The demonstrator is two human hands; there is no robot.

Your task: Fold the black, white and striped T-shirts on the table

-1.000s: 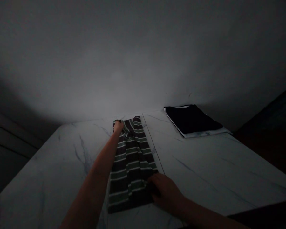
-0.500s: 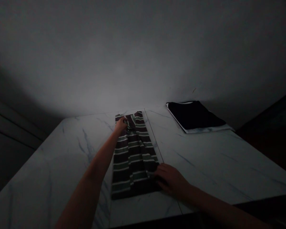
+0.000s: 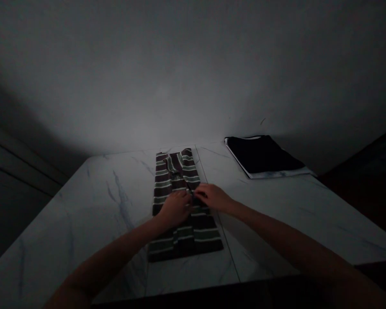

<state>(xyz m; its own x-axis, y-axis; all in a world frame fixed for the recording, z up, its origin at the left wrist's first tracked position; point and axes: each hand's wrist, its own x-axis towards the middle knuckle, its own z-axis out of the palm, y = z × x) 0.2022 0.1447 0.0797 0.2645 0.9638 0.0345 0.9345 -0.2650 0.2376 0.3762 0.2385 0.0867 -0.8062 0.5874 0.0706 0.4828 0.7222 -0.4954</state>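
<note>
Left hand point(image 3: 175, 209), right hand point(image 3: 212, 197) now seemingly mid-shirt point(image 3: 167, 176)

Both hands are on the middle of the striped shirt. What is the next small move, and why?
Probably press the middle flat, so the near end can fold over it. The left hand and right hand lie side by side across the middle of the striped shirt, which lies long and narrow on the table. Whether they pinch cloth is too dim to tell.
</note>
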